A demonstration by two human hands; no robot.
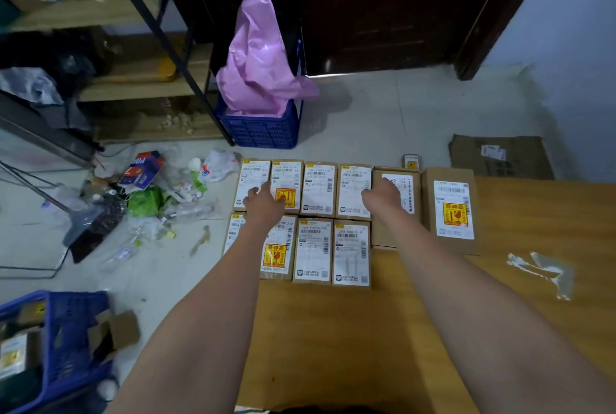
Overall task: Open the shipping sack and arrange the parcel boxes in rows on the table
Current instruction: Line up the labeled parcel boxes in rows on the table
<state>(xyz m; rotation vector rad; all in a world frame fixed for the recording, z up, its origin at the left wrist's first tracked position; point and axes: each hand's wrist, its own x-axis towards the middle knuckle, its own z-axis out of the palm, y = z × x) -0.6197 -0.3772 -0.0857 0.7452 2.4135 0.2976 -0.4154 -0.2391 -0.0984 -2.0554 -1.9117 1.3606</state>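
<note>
Left hand (263, 202) and right hand (383, 195) rest flat, fingers relaxed, on the far row of boxes (318, 188); I would press evenly, nudging edges flush along the table (333, 330).

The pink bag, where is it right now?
Head view, upper middle: the pink bag stands in a blue crate on the floor, beyond the parcel boxes.

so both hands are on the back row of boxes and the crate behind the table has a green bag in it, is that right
Not quite: in the head view the bag in the blue crate is pink, not green. The rest holds: the left hand and right hand rest on the back row of boxes.
</note>
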